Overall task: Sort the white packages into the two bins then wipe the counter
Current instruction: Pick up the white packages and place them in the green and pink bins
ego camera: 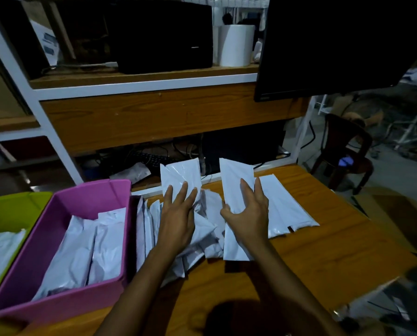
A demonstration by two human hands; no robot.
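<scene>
- Head view, and both hands are in among the white packages. Sorting looks about midway: a loose pile [210,229] sits on the worktop [323,251] and both bins hold some.
- The left hand [178,214] lies on the left package [178,173], fingers straight and spread across its face. The thumb is hidden, so I cannot tell whether that is a true grip or only a press.
- The right hand [248,212] has a clear grip. Its thumb hooks round the left edge of the right package [235,175], its fingers lie flat along the face, and the package is tipped up off the pile.
- The pink bin [57,309] stands just beside the pile on the left, with white packages lying lengthwise inside. The green bin [6,207] is beyond it at far left and also holds some.
- Check each package before it travels. What decides the bin cannot be read from here, so one package per hand keeps the sort honest.
- The right hand has the longer trip, across the pile and the left arm. Letting the left hand go first would keep the arms from crossing.
- The film looks slick, so a hold near the middle should be safer than a corner. Lay each package lengthwise with those in the bin so the stack stays flat.
- Flat packages [290,209] lie to the right of the pile, and upright packages [144,219] lean by the pink bin's wall, easy to knock over.
- Wiping waits until the worktop is bare, and no cloth is in sight.
</scene>
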